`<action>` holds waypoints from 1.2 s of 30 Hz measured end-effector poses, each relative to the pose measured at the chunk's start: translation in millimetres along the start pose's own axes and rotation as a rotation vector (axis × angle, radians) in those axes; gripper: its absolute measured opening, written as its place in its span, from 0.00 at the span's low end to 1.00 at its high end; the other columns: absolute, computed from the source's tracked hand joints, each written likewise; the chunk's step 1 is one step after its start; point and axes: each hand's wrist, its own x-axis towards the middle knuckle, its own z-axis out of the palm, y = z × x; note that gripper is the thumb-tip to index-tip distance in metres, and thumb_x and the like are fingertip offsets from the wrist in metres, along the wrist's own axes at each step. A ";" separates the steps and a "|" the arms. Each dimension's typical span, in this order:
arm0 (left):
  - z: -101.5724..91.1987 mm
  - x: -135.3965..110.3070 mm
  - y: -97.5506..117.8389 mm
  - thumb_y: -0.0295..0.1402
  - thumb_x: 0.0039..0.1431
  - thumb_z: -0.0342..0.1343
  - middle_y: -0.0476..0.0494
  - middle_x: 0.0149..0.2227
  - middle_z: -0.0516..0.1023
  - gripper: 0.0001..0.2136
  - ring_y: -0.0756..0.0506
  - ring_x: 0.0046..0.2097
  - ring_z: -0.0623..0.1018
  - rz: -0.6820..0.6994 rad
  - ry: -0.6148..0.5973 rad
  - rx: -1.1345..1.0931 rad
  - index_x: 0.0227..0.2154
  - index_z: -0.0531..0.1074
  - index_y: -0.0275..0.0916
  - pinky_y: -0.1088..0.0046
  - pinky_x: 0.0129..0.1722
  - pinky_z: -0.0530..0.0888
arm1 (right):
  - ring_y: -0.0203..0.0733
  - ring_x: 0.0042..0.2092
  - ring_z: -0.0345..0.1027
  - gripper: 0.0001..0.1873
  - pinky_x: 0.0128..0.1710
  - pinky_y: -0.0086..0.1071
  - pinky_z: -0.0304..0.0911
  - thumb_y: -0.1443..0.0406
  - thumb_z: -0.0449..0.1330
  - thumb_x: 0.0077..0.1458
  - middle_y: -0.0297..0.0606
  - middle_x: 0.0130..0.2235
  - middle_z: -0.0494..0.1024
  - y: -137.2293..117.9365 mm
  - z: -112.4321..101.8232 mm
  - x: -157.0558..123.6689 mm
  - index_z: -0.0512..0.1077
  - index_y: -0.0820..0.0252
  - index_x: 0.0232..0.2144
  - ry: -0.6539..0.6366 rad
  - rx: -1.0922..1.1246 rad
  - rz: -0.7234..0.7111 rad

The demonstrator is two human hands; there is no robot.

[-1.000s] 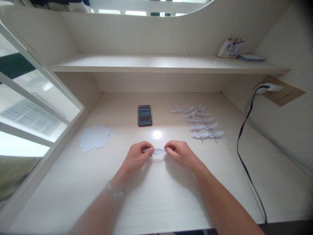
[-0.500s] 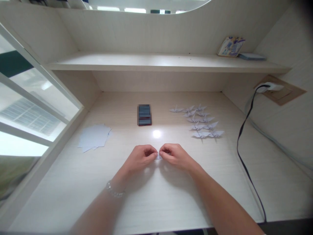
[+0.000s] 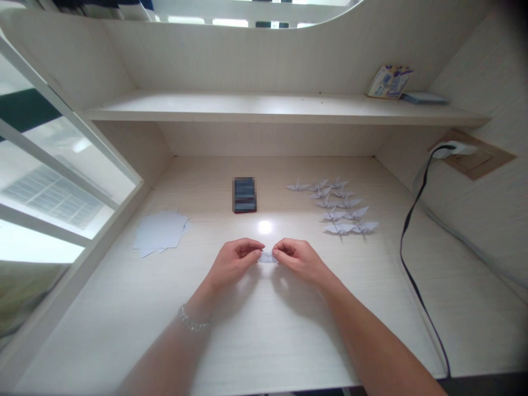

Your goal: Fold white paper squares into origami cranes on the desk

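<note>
Between my two hands is a small folded piece of white paper [image 3: 268,257], just above or on the desk; its ends are hidden by fingertips. My left hand [image 3: 237,261], with a beaded bracelet at the wrist, pinches the paper's left end. At the right end, the thumb and fingers of my right hand [image 3: 301,261] are closed on it. Several white paper cranes [image 3: 344,214] stand in rows beyond my right hand. Off to the left lies a loose stack of white paper sheets [image 3: 160,232].
A dark phone-like device [image 3: 244,194], its screen pixelated, lies on the desk [image 3: 264,341] beyond my hands. A black cable [image 3: 406,258] runs from a wall socket [image 3: 480,157] down the right side. The shelf [image 3: 247,104] above holds a small colourful box [image 3: 390,81].
My hands have moved slightly apart and a little away from me, so more of the folded paper shows between them. The cranes and sheets stay where they were.
</note>
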 end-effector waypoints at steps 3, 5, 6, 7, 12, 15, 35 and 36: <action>4.8 -0.4 1.9 0.31 0.53 0.54 0.42 0.36 0.79 0.08 0.46 0.37 0.77 0.018 0.004 -0.003 0.34 0.76 0.38 0.71 0.39 0.73 | 0.34 0.29 0.65 0.09 0.28 0.26 0.56 0.66 0.53 0.53 0.32 0.27 0.75 -0.3 0.3 0.1 0.73 0.60 0.28 -0.019 -0.002 -0.002; 6.7 -1.0 1.5 0.30 0.53 0.54 0.42 0.36 0.79 0.08 0.46 0.38 0.77 0.023 -0.017 -0.008 0.35 0.75 0.38 0.70 0.39 0.73 | 0.35 0.30 0.66 0.08 0.29 0.27 0.57 0.66 0.54 0.53 0.33 0.29 0.76 -1.1 1.0 -0.4 0.74 0.59 0.30 -0.038 -0.004 -0.016; 7.1 -1.1 0.9 0.29 0.53 0.53 0.41 0.37 0.79 0.08 0.46 0.39 0.77 0.026 -0.028 -0.012 0.35 0.75 0.38 0.70 0.40 0.73 | 0.35 0.31 0.67 0.08 0.30 0.27 0.58 0.66 0.54 0.53 0.33 0.30 0.76 -1.3 1.5 -0.6 0.74 0.59 0.31 -0.039 -0.001 -0.028; 7.3 -1.1 0.3 0.29 0.53 0.54 0.41 0.38 0.79 0.09 0.45 0.39 0.77 0.028 -0.032 -0.021 0.36 0.75 0.38 0.69 0.41 0.73 | 0.36 0.32 0.67 0.08 0.31 0.28 0.58 0.66 0.55 0.52 0.33 0.31 0.77 -1.4 2.1 -0.7 0.74 0.58 0.31 -0.031 0.005 -0.039; 8.9 0.4 -1.5 0.31 0.53 0.55 0.41 0.37 0.78 0.11 0.46 0.37 0.77 -0.001 0.150 -0.181 0.40 0.72 0.37 0.69 0.38 0.74 | 0.37 0.31 0.67 0.08 0.30 0.29 0.59 0.63 0.55 0.53 0.35 0.28 0.75 4.7 9.2 2.9 0.73 0.60 0.29 0.111 0.152 0.015; 13.8 0.0 0.1 0.34 0.50 0.59 0.43 0.33 0.78 0.09 0.47 0.34 0.77 -0.007 0.210 -0.234 0.34 0.71 0.36 0.70 0.36 0.74 | 0.38 0.31 0.68 0.11 0.32 0.31 0.62 0.60 0.56 0.53 0.37 0.28 0.75 9.8 17.5 7.0 0.72 0.62 0.30 0.204 0.402 0.062; 20.3 0.5 -3.0 0.38 0.55 0.53 0.44 0.30 0.77 0.10 0.47 0.33 0.75 0.016 0.124 0.012 0.30 0.73 0.36 0.72 0.34 0.70 | 0.40 0.32 0.69 0.11 0.32 0.32 0.63 0.60 0.56 0.52 0.40 0.31 0.77 4.9 26.3 8.0 0.74 0.63 0.30 0.162 0.381 0.086; 20.9 0.6 -2.8 0.38 0.55 0.54 0.44 0.30 0.77 0.10 0.47 0.33 0.75 0.012 0.143 -0.001 0.31 0.73 0.36 0.72 0.34 0.70 | 0.40 0.32 0.69 0.11 0.32 0.32 0.63 0.60 0.56 0.52 0.40 0.31 0.77 4.7 26.3 8.1 0.74 0.63 0.31 0.169 0.382 0.086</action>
